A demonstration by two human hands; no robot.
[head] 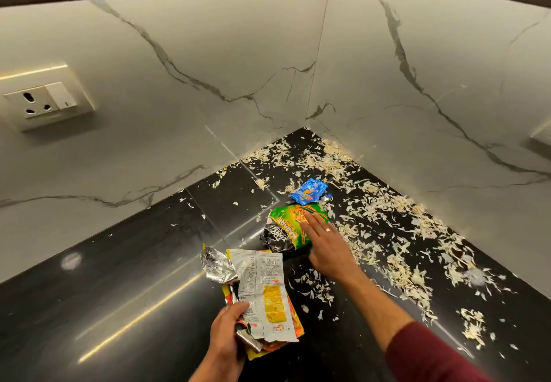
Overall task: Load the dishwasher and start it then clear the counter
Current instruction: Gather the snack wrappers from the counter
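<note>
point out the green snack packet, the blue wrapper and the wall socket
green snack packet [287,220]: head view, on the printed green front, left of the right hand's fingertips.
blue wrapper [307,192]: head view, on the middle of the crumpled blue foil.
wall socket [37,102]: head view, on the white face between the pin holes.

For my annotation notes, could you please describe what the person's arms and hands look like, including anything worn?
Both hands are bare, without gloves. The right hand wears a pale ring on one finger, and its forearm is bare down to a dark red sleeve pushed up near the elbow. The left hand shows no ring or watch; its sleeve is out of view.
</note>
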